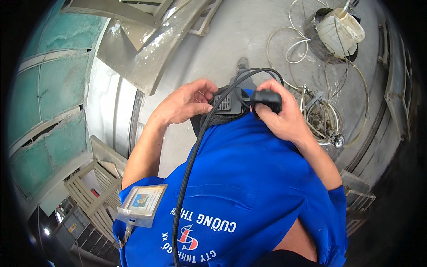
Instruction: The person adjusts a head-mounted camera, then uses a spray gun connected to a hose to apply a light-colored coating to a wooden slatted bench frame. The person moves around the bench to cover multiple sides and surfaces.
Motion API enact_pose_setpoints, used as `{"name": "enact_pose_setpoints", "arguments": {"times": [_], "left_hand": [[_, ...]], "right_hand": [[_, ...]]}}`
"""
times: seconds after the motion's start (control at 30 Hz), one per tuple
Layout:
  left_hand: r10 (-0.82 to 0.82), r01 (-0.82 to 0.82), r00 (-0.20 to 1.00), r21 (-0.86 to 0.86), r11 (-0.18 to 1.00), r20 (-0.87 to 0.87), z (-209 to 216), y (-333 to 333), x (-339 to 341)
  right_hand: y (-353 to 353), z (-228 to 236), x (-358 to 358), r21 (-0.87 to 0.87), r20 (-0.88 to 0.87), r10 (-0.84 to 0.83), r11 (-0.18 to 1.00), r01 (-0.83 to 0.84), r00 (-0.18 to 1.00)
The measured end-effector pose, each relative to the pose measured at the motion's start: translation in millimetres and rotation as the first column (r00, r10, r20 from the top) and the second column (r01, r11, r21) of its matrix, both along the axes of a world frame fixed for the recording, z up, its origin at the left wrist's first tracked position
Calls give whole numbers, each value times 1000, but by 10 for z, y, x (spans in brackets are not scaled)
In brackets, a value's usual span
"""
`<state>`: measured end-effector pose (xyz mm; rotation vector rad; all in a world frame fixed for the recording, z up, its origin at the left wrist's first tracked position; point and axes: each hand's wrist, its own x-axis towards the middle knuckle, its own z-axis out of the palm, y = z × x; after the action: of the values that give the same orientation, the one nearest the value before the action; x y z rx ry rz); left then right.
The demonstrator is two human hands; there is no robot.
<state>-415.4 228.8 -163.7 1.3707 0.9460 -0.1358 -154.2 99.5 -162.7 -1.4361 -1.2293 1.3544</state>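
At my waist sits a dark pouch point(215, 119) with a ribbed grey unit point(221, 103) in it. My left hand point(189, 102) is beside its left edge, fingers curled and thumb apart from them, with nothing visible between. A black, rounded, knob-like object point(268, 100) is gripped in my right hand point(284, 113), to the right of the pouch; its exact kind is unclear. A thick black cable point(195, 149) loops over the pouch and runs up across my blue shirt point(249, 155).
Tangled hoses point(327, 116) lie on the floor at right, near a whitish plastic container point(340, 32) in a dark round tub. Paint-spotted panels point(147, 53) lean at upper left. Slatted wooden frames point(95, 189) stand at lower left. My shoe point(242, 63) shows ahead.
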Motion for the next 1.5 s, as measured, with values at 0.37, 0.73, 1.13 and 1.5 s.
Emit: {"name": "enact_pose_setpoints", "arguments": {"times": [0.37, 0.73, 1.13, 1.5], "left_hand": [[-187, 207, 978, 397, 894, -88, -199, -251, -259], [-296, 422, 901, 480, 769, -318, 65, -232, -258], [-491, 319, 856, 913, 256, -161, 207, 42, 66], [-494, 212, 869, 925, 316, -31, -86, 56, 317]], "right_hand": [[544, -235, -183, 28, 365, 249, 960, -278, 897], [618, -208, -191, -113, 385, 491, 866, -488, 781], [387, -218, -54, 112, 291, 281, 939, -324, 914], [388, -139, 40, -128, 167, 364, 930, -345, 916]]}}
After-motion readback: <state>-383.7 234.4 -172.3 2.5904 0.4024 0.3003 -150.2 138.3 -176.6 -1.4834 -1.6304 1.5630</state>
